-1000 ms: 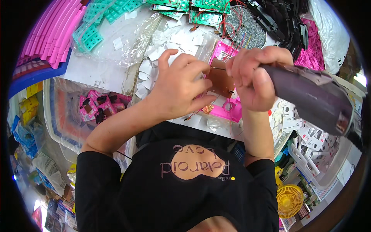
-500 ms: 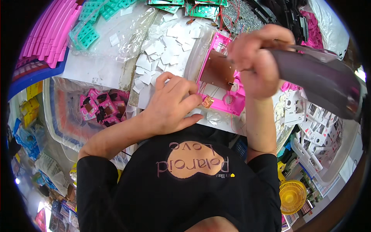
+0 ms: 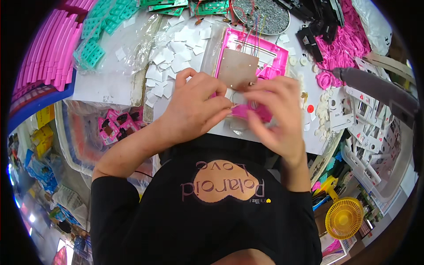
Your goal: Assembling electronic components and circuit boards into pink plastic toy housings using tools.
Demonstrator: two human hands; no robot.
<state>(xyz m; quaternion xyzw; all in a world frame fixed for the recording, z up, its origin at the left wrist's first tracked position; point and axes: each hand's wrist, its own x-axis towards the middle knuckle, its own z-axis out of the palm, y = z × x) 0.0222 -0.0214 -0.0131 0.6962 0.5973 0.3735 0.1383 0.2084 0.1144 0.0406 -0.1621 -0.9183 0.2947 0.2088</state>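
Left hand: fingers bent, tips close together at the 7 o'clock edge of the pink casing; cannot tell whether anything is pinched.
Right hand: wide, fingers parted, blurred, over the 5 o'clock edge.
Pink casing: on the worktop, 12 o'clock from the chest; brown board over its 9 o'clock side.
Dark tool: 3 o'clock, clear of both hands.

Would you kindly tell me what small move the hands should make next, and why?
I would probably lower the right hand to steady the near end of the pink housing: the left hand is working close to that end, the right one's fingers are spread and seem to grip nothing, and the dark power tool is out of grasp.
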